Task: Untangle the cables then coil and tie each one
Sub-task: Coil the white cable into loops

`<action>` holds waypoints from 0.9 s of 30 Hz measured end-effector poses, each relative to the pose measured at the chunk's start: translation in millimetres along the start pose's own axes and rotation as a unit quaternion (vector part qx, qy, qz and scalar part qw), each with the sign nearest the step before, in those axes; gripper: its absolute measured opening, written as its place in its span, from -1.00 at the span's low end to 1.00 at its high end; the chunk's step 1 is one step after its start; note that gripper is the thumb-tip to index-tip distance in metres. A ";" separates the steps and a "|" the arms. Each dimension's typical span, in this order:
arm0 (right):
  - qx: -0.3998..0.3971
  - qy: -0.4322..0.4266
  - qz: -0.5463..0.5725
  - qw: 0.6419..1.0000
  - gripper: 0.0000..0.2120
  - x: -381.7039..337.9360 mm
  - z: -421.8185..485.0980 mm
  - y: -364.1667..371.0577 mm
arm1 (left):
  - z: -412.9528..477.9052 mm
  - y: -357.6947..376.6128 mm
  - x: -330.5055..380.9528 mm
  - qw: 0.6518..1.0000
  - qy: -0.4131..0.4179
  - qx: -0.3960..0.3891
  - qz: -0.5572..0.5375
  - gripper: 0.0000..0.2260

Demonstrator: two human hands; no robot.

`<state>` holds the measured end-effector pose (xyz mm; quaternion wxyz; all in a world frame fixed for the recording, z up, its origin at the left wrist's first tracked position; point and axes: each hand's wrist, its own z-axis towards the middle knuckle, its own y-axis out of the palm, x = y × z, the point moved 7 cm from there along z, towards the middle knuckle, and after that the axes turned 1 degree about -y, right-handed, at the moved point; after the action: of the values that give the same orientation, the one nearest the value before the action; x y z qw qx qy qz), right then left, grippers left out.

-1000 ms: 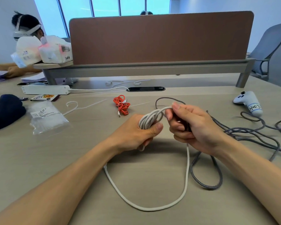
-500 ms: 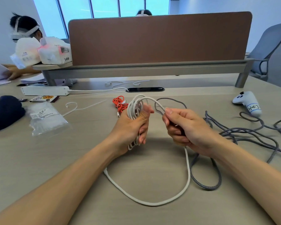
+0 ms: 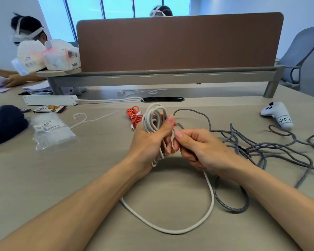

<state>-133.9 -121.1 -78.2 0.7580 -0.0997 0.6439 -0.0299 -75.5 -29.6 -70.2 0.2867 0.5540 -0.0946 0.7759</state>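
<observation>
White braided cable [image 3: 153, 122] coiled in oval loops, long axis upright, held above light wooden bench [image 3: 98, 169] in left hand [image 3: 149, 142], fingers curled round it. Loose tail pinched by right hand [image 3: 201, 149] fingers, then looped on bench beside grey braided cable [image 3: 233, 211].

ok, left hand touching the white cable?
Touching. Head view shows the left hand with thumb and fingers curled round the coiled white cable.

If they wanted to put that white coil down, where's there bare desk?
Best is the bare desk between the plastic bag and the left hand. The right side is crowded with the grey cable tangle, and the orange cable lies just behind the white cable coil.
</observation>
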 end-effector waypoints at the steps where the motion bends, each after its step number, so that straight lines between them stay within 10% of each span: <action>1: -0.006 0.002 -0.005 1.000 -0.66 0.2 -0.2 1.2 | 2.5 -6.0 -1.4 0.999 -0.017 0.030 -0.017 -0.78; 14: 0.009 0.041 0.084 0.996 -0.68 -3.1 -4.3 -17.1 | 24.4 -55.6 8.7 0.954 -0.069 0.104 -0.273 -0.69; 27: 0.069 0.006 0.196 0.978 -0.69 -7.2 -2.4 -34.8 | 13.1 -33.5 0.1 0.995 -0.099 0.002 -0.031 -0.70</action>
<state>-134.6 -154.2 -64.9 0.7504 0.0814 0.6518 0.0744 -46.6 -8.3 -71.0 0.2988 0.6318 -0.1033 0.7077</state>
